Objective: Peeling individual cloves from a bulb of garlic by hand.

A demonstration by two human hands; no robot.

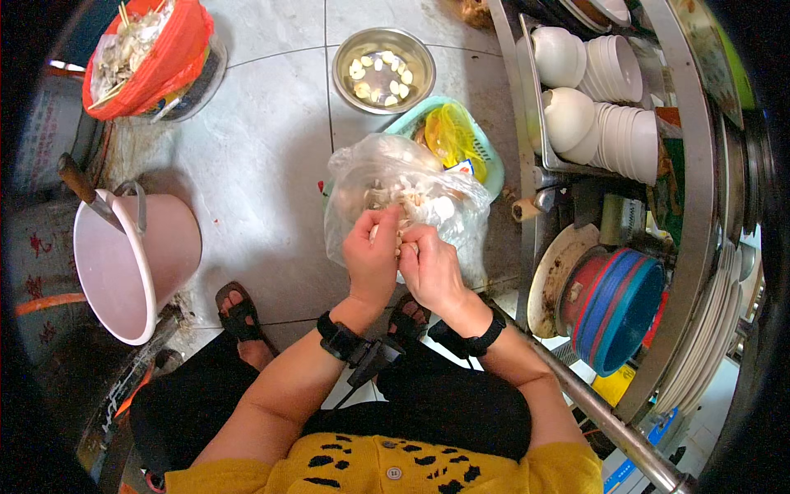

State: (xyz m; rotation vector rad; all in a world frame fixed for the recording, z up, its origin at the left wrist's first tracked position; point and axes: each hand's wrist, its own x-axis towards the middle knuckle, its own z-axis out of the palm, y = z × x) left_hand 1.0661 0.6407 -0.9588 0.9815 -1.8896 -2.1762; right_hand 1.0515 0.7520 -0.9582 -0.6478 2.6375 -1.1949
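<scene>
My left hand [372,248] and my right hand [432,264] are close together in front of me, fingers bent around pieces of garlic [404,242] that mostly hide between them. Just beyond and below them lies a clear plastic bag [352,179] with garlic and loose skins [419,194] in it. The bag rests on a light green plastic basket [492,154], which also holds a yellow mesh bag [445,133]. Behind the basket a round metal bowl [428,79] on the floor holds several peeled garlic cloves [389,71].
A pink bucket [176,231] with a wooden-handled tool [80,179] stands at left. At upper left is a red plastic bag [185,52] of waste over a bin. On the right a metal rack [691,185] holds white bowls [623,136], stacked plates [703,346] and colourful plastic basins [623,309].
</scene>
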